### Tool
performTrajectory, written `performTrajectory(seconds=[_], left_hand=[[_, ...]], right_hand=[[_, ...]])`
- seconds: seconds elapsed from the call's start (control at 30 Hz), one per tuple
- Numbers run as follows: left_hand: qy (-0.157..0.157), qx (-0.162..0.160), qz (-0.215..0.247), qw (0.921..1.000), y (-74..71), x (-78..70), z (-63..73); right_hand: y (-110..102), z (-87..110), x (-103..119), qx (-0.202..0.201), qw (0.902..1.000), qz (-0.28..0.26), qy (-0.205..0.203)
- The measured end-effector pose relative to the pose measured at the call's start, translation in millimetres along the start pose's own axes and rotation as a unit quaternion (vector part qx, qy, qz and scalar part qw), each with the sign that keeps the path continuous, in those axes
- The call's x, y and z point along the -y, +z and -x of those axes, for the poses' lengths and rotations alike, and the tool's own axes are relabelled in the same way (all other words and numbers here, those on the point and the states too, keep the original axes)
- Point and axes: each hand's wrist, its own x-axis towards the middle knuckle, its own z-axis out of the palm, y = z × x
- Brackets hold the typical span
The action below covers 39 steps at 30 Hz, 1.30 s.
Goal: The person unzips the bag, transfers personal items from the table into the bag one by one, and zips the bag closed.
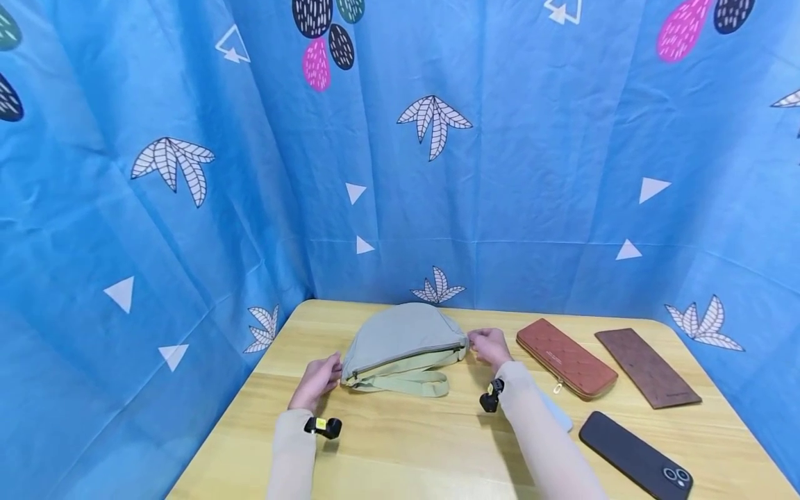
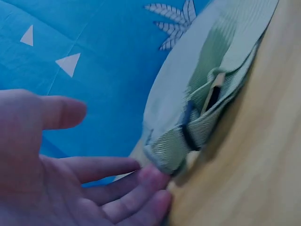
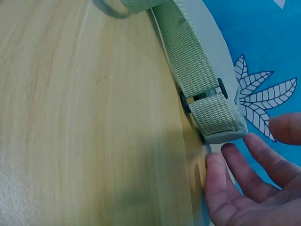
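A pale grey-green crescent-shaped waist bag (image 1: 400, 333) lies near the back of the table, its dark zip line facing the person. The light green webbing strap (image 1: 431, 384) loops out in front of it. At the bag's left end is my left hand (image 1: 317, 382), fingertips against the corner beside the strap buckle (image 2: 188, 127), thumb held apart. My right hand (image 1: 492, 346) is at the opposite end. In the right wrist view its fingers extend loosely to the bag's corner below a black strap slider (image 3: 202, 95), with the thumb away from the fabric.
To the right on the wooden table (image 1: 387, 451) lie a red-brown zip wallet (image 1: 565, 355), a flat dark brown wallet (image 1: 646, 368) and a black phone (image 1: 634, 455). A light blue object (image 1: 559, 414) is partly hidden by the right forearm. A blue patterned curtain (image 1: 531, 173) surrounds the table's back and sides.
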Motion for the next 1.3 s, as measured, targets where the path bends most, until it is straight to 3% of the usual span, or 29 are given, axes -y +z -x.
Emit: performTrajectory(seconds=[0.23, 0.43, 0.57, 0.77, 0.93, 1.07, 1.2, 1.3], left_hand=[[0.021, -0.021, -0.083, 0.9961, 3.7, -1.3, -9.8], [0.051, -0.056, -0.19, 0.9789, 13.5, -4.2, -7.0], [0.048, -0.063, -0.214, 0.9737, 19.0, -7.1, -5.6], [0.043, -0.06, -0.171, 0.9825, 23.8, -6.1, -5.4], [0.031, -0.05, -0.123, 0.9906, 25.0, -5.6, -6.7], [0.02, -0.046, -0.106, 0.9931, 25.4, -6.7, -9.0], [0.011, -0.046, -0.081, 0.9956, 25.5, -8.2, -9.6], [0.007, -0.042, -0.07, 0.9966, 25.8, -9.5, -7.5]], right_hand=[[2.8, -2.5, 2.5, -0.025, 0.9995, 0.013, -0.015], [16.7, 5.8, 18.4, -0.037, 0.9983, 0.006, -0.044], [28.0, 14.4, 30.0, -0.047, 0.9964, 0.004, -0.07], [51.2, 19.5, 38.4, -0.046, 0.9922, 0.005, -0.115], [70.1, 27.7, 46.7, 0.051, 0.99, -0.065, -0.114], [87.4, 30.7, 55.7, 0.138, 0.974, -0.158, -0.087], [108.3, 30.3, 61.9, 0.171, 0.964, -0.19, -0.073], [122.2, 30.9, 61.3, 0.186, 0.964, -0.172, -0.079]])
